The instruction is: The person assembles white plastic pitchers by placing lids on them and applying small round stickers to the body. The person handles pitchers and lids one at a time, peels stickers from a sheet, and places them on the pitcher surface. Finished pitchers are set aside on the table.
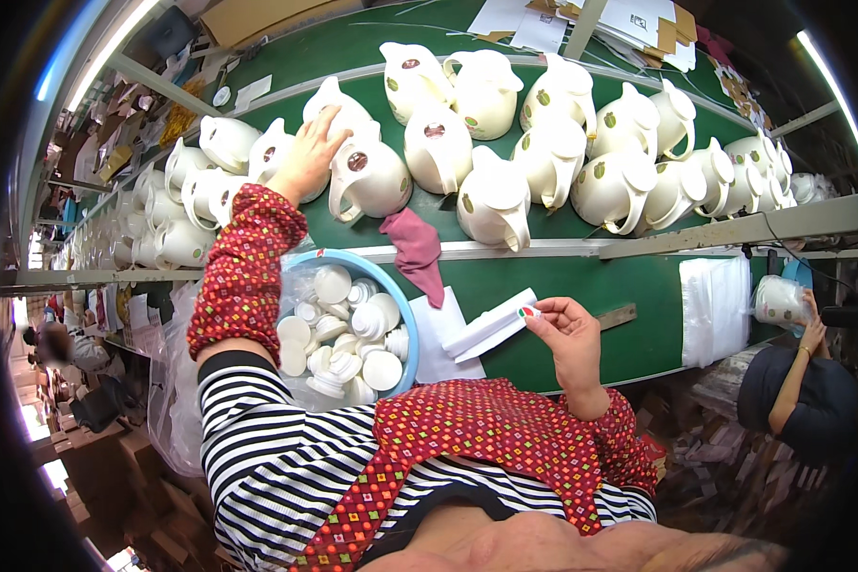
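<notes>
Rows of cream jugs with lids and handles stand on the green bench; some carry a dark oval mark, others a green printed motif. Over the left part of the rows reaches my left hand (pixel 307 160), its fingers stretched out and somewhat apart against a jug (pixel 341 107). The underside of that hand is hidden. My right hand (pixel 570 345) pinches a small red and green sticker (pixel 527 312) between thumb and fingertips. Just beside it lies a folded white sheet (pixel 486 329), on top of a flat white paper (pixel 431 329).
A blue basin (pixel 408 319) full of white round lids (pixel 334 284) stands in front of me on the left. A pink cloth (pixel 415 253) hangs over the metal rail (pixel 553 249). White plastic bags (pixel 715 310) lie to the right, where another person (pixel 801 391) handles a wrapped jug.
</notes>
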`<state>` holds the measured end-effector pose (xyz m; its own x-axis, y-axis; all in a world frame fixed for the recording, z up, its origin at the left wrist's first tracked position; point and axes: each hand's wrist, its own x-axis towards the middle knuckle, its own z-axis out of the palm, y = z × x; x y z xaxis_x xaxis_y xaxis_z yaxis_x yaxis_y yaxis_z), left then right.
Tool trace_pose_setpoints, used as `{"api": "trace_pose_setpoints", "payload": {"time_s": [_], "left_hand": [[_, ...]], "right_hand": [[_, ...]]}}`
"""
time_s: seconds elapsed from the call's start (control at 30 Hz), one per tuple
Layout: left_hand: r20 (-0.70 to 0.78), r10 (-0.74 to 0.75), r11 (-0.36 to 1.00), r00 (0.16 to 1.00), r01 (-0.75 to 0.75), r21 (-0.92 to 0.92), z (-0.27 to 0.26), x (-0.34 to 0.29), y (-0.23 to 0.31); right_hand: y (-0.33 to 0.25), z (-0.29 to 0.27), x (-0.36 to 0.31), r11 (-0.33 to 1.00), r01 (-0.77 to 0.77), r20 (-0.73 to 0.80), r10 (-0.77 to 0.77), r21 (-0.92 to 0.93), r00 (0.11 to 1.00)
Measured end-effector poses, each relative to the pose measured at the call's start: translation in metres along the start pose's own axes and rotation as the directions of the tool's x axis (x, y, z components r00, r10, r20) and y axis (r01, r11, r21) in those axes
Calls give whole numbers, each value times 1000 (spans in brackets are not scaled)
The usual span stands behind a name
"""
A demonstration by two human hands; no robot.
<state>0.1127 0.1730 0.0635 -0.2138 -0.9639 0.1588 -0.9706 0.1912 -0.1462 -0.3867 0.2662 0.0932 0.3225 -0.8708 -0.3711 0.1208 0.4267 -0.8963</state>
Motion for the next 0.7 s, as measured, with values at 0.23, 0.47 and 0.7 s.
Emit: {"api": "trace_pose_setpoints", "payload": {"time_s": [0.23, 0.47, 0.7], "left_hand": [[60, 165, 961, 984, -147, -233, 37, -23, -1], [-101, -304, 798, 947, 195, -570, 62, -36, 43], [83, -732, -101, 676, 13, -995, -19, -96, 77]], "right_hand": [[1, 2, -1, 992, 51, 5, -52, 119, 999], [-4, 2, -9, 983, 135, 6, -137, 122, 991], [-14, 23, -28, 975, 190, 174, -208, 111, 963]]}}
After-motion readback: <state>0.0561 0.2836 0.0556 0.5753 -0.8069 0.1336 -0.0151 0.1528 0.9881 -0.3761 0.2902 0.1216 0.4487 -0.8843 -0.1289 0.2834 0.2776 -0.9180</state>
